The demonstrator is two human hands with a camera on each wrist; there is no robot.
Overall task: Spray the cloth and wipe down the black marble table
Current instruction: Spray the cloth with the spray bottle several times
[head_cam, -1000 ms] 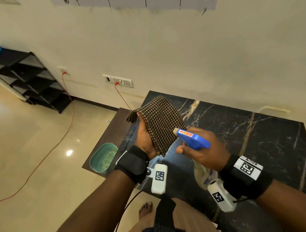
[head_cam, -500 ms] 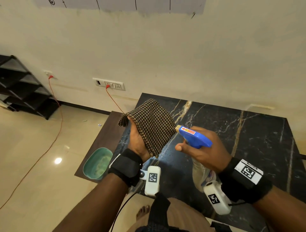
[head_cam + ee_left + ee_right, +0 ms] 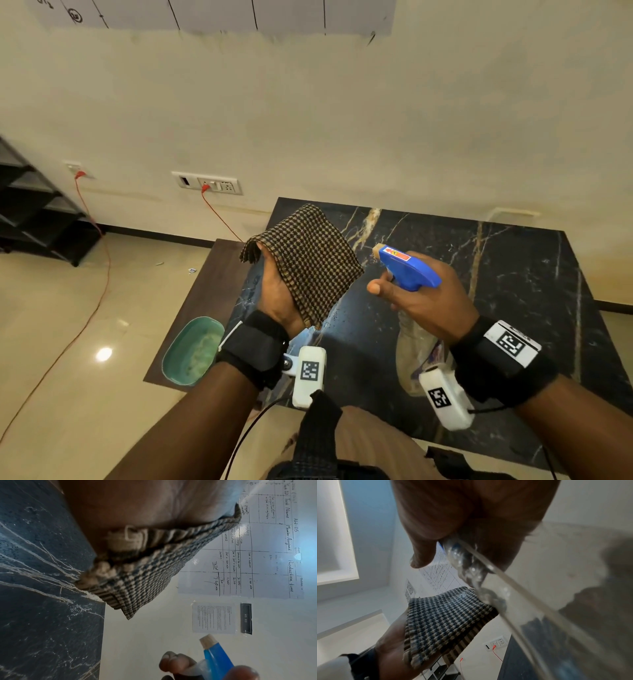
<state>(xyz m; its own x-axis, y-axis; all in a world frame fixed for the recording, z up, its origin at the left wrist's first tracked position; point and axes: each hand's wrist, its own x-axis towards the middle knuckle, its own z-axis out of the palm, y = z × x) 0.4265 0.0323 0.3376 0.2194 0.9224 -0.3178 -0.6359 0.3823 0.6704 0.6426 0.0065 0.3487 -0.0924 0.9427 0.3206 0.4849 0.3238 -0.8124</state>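
Above the near left part of the black marble table (image 3: 496, 308), the left hand (image 3: 277, 294) holds the folded checked cloth (image 3: 308, 263) up on its palm, thumb and fingers wrapped round the folds, while the right hand (image 3: 424, 301) is clamped round the neck of the spray bottle (image 3: 407, 269) with its fingers (image 3: 173, 661) curled on the trigger. Compared with a second ago, the two hands sit a little further apart: then the nozzle nearly touched the lower edge of the cloth, and now a clear gap shows between nozzle and fabric, with the nozzle aimed at the cloth's face. A few glistening specks on the fabric in the right wrist view, and droplets on the marble below, suggest some spray has already landed. My judgement is that the spraying step is under way or nearly done; wiping has not begun, since the cloth is off the table. A green dish (image 3: 191, 349) sits on the lower wooden shelf (image 3: 219, 267) to the left.
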